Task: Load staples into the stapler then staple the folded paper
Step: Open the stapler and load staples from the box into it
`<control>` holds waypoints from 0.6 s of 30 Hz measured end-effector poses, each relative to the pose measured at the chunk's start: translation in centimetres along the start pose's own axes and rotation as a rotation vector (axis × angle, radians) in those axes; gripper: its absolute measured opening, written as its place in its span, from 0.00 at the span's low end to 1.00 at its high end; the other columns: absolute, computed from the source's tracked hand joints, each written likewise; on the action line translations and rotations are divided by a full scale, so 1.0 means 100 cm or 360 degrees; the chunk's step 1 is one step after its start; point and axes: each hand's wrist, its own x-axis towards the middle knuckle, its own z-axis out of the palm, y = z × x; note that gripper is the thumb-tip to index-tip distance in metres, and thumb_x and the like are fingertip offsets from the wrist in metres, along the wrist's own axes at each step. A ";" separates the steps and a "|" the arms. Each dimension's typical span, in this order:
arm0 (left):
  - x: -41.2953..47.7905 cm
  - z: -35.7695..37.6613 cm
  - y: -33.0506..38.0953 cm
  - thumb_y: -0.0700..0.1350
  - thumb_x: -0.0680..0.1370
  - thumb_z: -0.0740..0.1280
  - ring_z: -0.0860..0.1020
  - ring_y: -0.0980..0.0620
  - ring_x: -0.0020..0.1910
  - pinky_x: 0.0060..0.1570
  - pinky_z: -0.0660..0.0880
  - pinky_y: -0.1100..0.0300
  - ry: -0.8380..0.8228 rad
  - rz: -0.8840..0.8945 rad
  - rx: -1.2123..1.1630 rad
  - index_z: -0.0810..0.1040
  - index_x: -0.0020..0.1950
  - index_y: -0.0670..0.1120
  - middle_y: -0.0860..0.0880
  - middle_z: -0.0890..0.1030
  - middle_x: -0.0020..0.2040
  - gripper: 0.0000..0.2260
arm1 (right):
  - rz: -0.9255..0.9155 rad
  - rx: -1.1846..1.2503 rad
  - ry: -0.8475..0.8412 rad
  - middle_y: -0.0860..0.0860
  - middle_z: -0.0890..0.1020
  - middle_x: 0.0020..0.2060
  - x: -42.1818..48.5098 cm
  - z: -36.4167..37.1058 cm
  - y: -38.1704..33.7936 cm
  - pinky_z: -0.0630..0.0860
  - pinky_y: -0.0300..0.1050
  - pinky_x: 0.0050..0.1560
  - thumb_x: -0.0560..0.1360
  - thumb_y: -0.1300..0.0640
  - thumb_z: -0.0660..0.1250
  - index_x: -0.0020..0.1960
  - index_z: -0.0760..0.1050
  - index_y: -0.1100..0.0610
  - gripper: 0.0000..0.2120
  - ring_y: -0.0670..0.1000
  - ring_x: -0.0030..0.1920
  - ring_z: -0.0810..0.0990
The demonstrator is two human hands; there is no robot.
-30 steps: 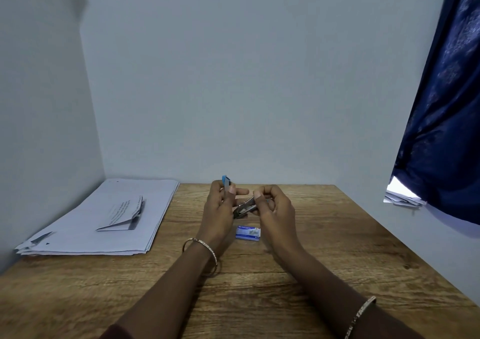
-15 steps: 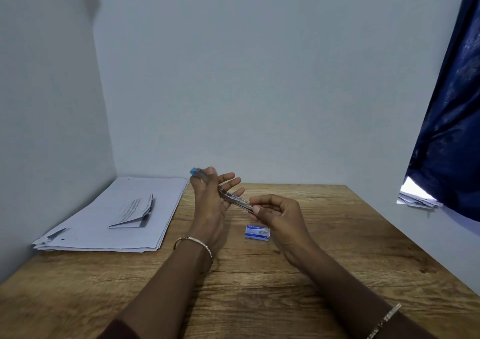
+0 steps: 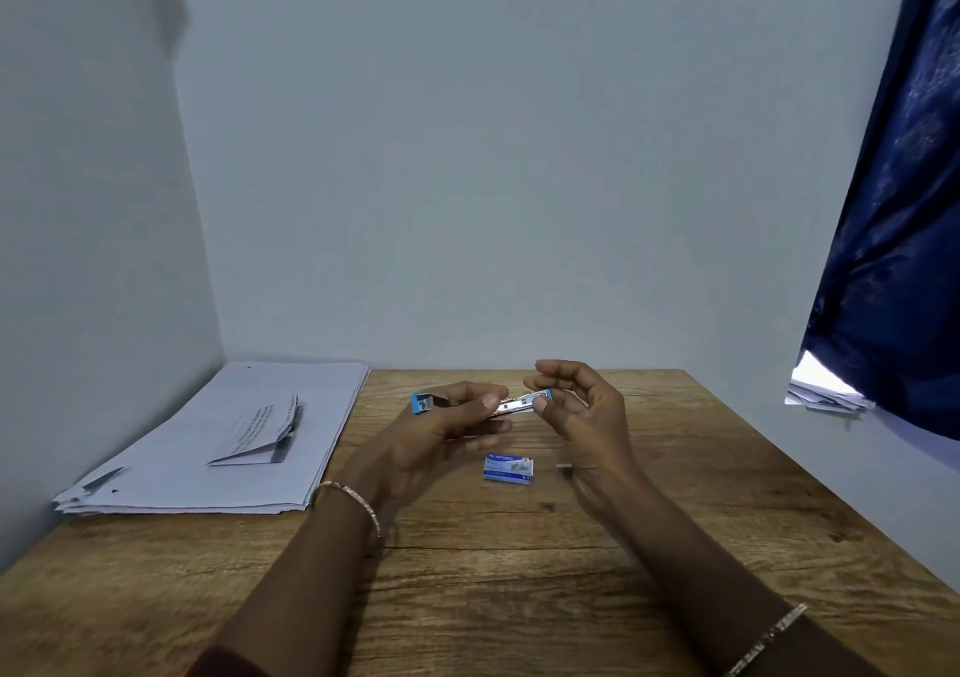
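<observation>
My left hand (image 3: pixel 441 429) grips a small blue and metal stapler (image 3: pixel 511 405) and holds it level above the wooden table (image 3: pixel 519 572), blue end to the left. My right hand (image 3: pixel 582 406) is at the stapler's metal right end, thumb and fingers pinched close to it; whether they hold a staple strip I cannot tell. A small blue staple box (image 3: pixel 508 467) lies on the table below both hands. A tiny dark piece (image 3: pixel 563 467) lies just right of the box. The folded paper (image 3: pixel 262 432) rests on a stack of white sheets (image 3: pixel 218 448) at the left.
Grey walls close in the table at the back and left. A dark blue curtain (image 3: pixel 893 209) hangs at the right above a ledge with some papers (image 3: pixel 826 396). Bare wood lies between my forearms and the front edge.
The stapler has swung from tilted up-left to level. My right hand has risen from near the box to the stapler's metal end. The view has shifted slightly.
</observation>
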 end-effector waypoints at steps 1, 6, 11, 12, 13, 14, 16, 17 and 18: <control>-0.003 -0.005 0.003 0.45 0.72 0.78 0.80 0.40 0.65 0.60 0.80 0.55 -0.0128 -0.0047 -0.0064 0.79 0.67 0.40 0.36 0.80 0.67 0.25 | 0.0016 0.0037 0.0029 0.56 0.86 0.50 0.001 -0.001 -0.001 0.82 0.45 0.56 0.73 0.75 0.69 0.56 0.81 0.56 0.19 0.50 0.52 0.87; -0.021 -0.031 0.012 0.49 0.66 0.82 0.54 0.31 0.79 0.78 0.48 0.41 -0.0922 -0.0124 -0.0486 0.55 0.81 0.38 0.31 0.55 0.80 0.52 | 0.0096 0.0355 0.0098 0.56 0.87 0.46 0.005 -0.003 -0.004 0.83 0.44 0.51 0.73 0.77 0.68 0.56 0.81 0.58 0.18 0.53 0.52 0.87; -0.023 -0.029 0.021 0.65 0.59 0.79 0.60 0.28 0.77 0.76 0.61 0.40 -0.1076 -0.0222 -0.0672 0.56 0.79 0.33 0.28 0.56 0.78 0.62 | 0.0169 0.0653 0.0029 0.56 0.87 0.43 0.006 0.000 -0.007 0.84 0.43 0.49 0.73 0.78 0.68 0.56 0.80 0.61 0.18 0.56 0.53 0.88; -0.020 -0.023 0.021 0.69 0.61 0.75 0.70 0.30 0.71 0.70 0.71 0.42 -0.0939 -0.0292 -0.0573 0.61 0.77 0.32 0.27 0.64 0.75 0.58 | 0.0173 0.0651 -0.0008 0.57 0.87 0.44 0.005 0.001 -0.007 0.84 0.43 0.48 0.73 0.78 0.68 0.56 0.80 0.61 0.18 0.56 0.53 0.88; -0.017 -0.016 0.021 0.72 0.65 0.69 0.80 0.34 0.62 0.59 0.80 0.45 -0.0779 -0.0348 -0.0413 0.66 0.75 0.32 0.29 0.72 0.70 0.54 | 0.0177 0.0637 -0.0051 0.58 0.87 0.45 0.003 0.003 -0.007 0.84 0.44 0.48 0.73 0.78 0.68 0.57 0.80 0.61 0.18 0.56 0.53 0.87; -0.014 -0.009 0.020 0.72 0.70 0.63 0.85 0.40 0.51 0.46 0.85 0.51 -0.0628 -0.0381 -0.0222 0.70 0.72 0.32 0.32 0.79 0.63 0.48 | 0.0179 0.0612 -0.0095 0.59 0.87 0.46 0.002 0.005 -0.006 0.84 0.45 0.48 0.73 0.77 0.69 0.57 0.80 0.61 0.18 0.57 0.53 0.87; -0.009 0.004 0.014 0.65 0.79 0.57 0.83 0.50 0.33 0.26 0.79 0.62 -0.0405 -0.0383 0.0075 0.73 0.69 0.33 0.40 0.85 0.48 0.36 | 0.0166 0.0525 -0.0161 0.60 0.87 0.49 -0.001 0.009 -0.004 0.84 0.50 0.49 0.73 0.75 0.70 0.57 0.80 0.61 0.17 0.58 0.53 0.87; -0.008 0.009 0.011 0.60 0.82 0.57 0.80 0.53 0.27 0.21 0.74 0.65 -0.0321 -0.0375 0.0154 0.74 0.68 0.33 0.42 0.84 0.42 0.31 | 0.0152 0.0462 -0.0175 0.61 0.87 0.50 -0.002 0.011 -0.003 0.83 0.52 0.50 0.73 0.74 0.70 0.57 0.80 0.60 0.16 0.57 0.54 0.87; -0.007 0.014 0.009 0.55 0.83 0.58 0.77 0.54 0.23 0.18 0.71 0.66 -0.0237 -0.0370 0.0195 0.75 0.65 0.33 0.43 0.83 0.37 0.25 | 0.0128 0.0383 -0.0181 0.60 0.86 0.50 -0.003 0.012 -0.002 0.83 0.51 0.50 0.73 0.73 0.71 0.56 0.81 0.60 0.14 0.57 0.55 0.87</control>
